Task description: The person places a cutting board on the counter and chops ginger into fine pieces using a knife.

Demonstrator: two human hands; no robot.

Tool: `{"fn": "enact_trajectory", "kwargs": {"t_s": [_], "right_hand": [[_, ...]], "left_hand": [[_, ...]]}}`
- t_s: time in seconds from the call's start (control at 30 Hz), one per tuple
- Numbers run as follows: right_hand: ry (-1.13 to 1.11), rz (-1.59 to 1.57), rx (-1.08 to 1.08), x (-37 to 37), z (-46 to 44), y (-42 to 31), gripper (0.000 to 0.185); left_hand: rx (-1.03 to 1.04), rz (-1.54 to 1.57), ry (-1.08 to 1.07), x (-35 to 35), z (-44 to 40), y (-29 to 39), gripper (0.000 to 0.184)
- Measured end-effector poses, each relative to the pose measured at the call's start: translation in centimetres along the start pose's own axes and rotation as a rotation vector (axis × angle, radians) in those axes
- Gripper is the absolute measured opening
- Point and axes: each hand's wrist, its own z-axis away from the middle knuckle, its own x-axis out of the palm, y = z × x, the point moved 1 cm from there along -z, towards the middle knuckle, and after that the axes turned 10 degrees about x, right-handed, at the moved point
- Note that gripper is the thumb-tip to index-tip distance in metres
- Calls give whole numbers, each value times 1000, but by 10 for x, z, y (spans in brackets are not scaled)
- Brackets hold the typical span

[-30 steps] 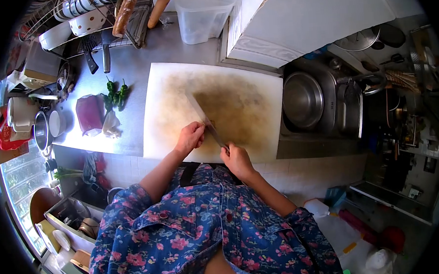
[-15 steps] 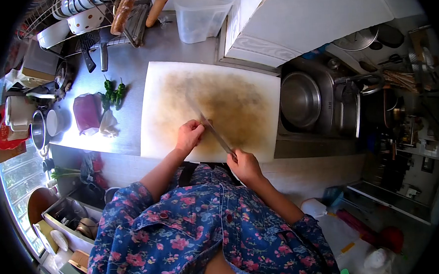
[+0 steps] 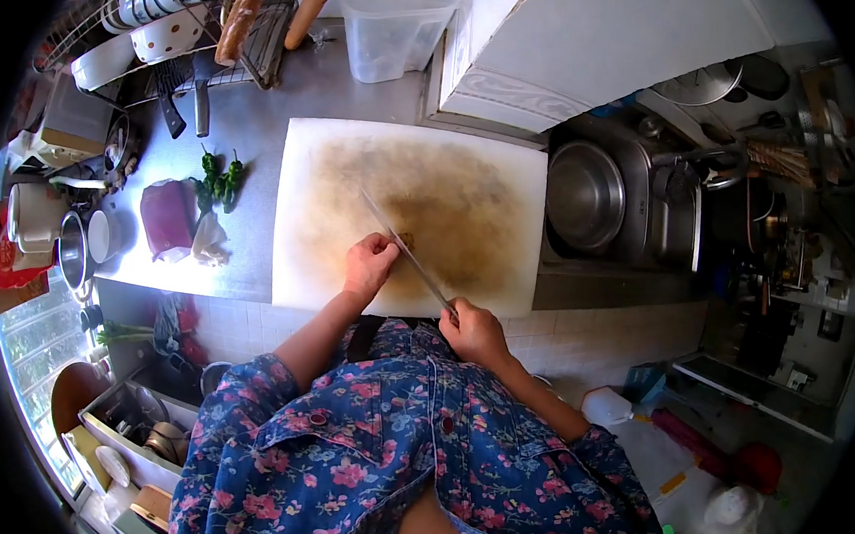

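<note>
A long-bladed knife is in my right hand, whose fingers are wrapped round its handle. Its blade slants up and left over a stained white cutting board. Just left of the blade, my left hand is closed with the fingertips bunched down at the board. Whatever those fingers hold is hidden beneath them. To the right of the blade, close to my left fingertips, lies a small brownish bit, too small to name.
Left of the board are green peppers, a wrapped purplish-red block and a crumpled plastic bag. A dish rack and a clear plastic bin stand behind. On the right, a metal basin sits in the sink.
The knife and my right hand have shifted slightly to the left. My left hand stays almost where it was, and the brownish bit shows more plainly beside the blade.
</note>
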Motion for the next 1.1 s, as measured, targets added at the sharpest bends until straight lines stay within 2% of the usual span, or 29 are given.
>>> {"fn": "enact_trajectory", "kwargs": {"t_s": [0.73,0.93,1.03,1.1], "right_hand": [[-12,29,3,3,-12,-1,25],[134,114,-55,35,-39,0,22],[176,48,-116,41,-42,3,22],[126,-42,-105,33,-43,5,23]], "left_hand": [[-1,7,-7,-1,1,5,22],[-13,4,-23,-1,3,11,19],[-38,53,-64,-5,4,10,17],[-23,76,-75,-6,2,7,16]]}}
